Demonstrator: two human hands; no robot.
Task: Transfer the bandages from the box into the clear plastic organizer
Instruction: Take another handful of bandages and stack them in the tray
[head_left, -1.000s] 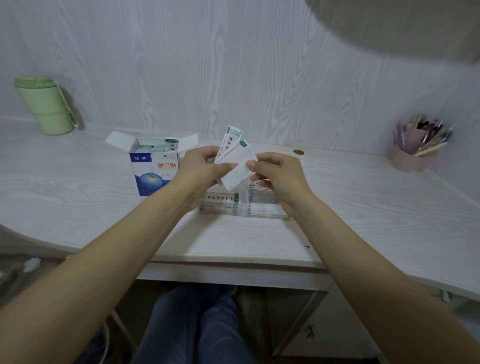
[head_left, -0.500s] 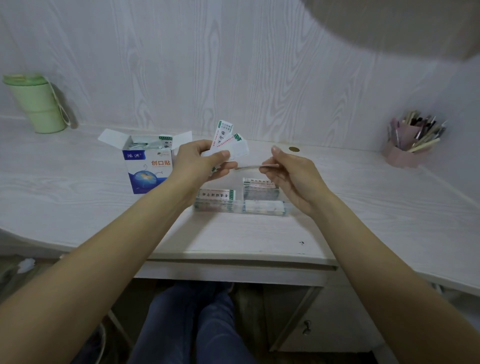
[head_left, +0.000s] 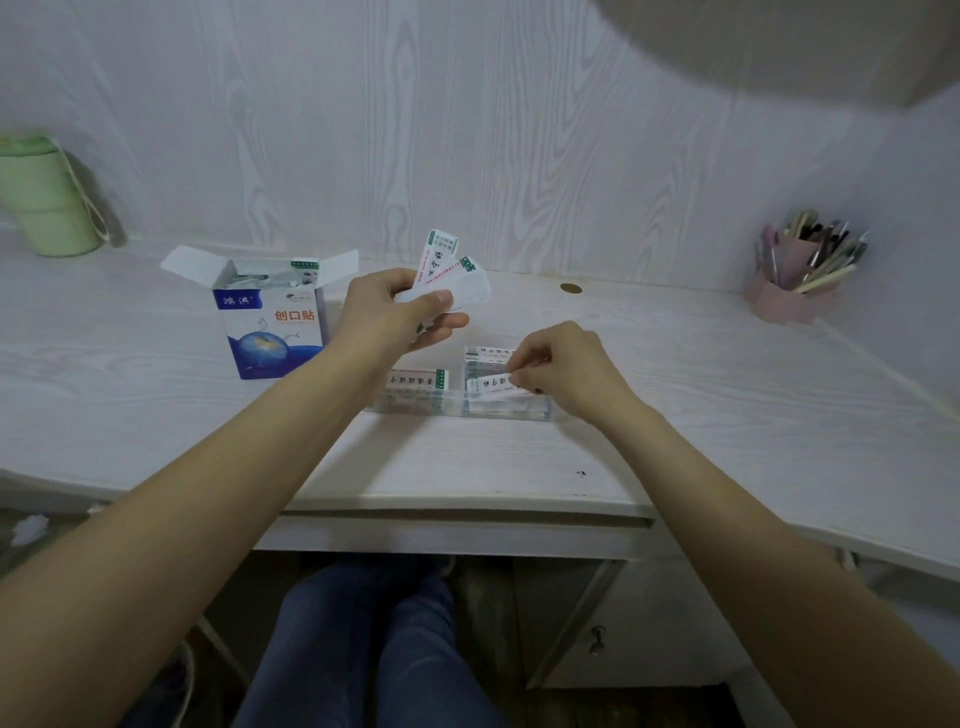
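An open white and blue bandage box (head_left: 270, 322) stands left of centre on the desk, with more bandages inside. My left hand (head_left: 395, 312) holds a small fan of wrapped bandages (head_left: 449, 273) above the desk. The clear plastic organizer (head_left: 415, 405) lies in front of the box, with bandages in its compartments. My right hand (head_left: 563, 374) pinches a single wrapped bandage (head_left: 488, 384) down in the organizer's right compartment.
A green lidded cup (head_left: 44, 202) stands at the far left against the wall. A pink holder full of pens (head_left: 795, 280) sits at the far right. The desk's front edge (head_left: 467, 506) runs below the organizer; my legs show beneath it.
My right hand took one bandage from the fan in my left hand and carried it down into the organizer's right compartment. My left hand stayed up with the others.
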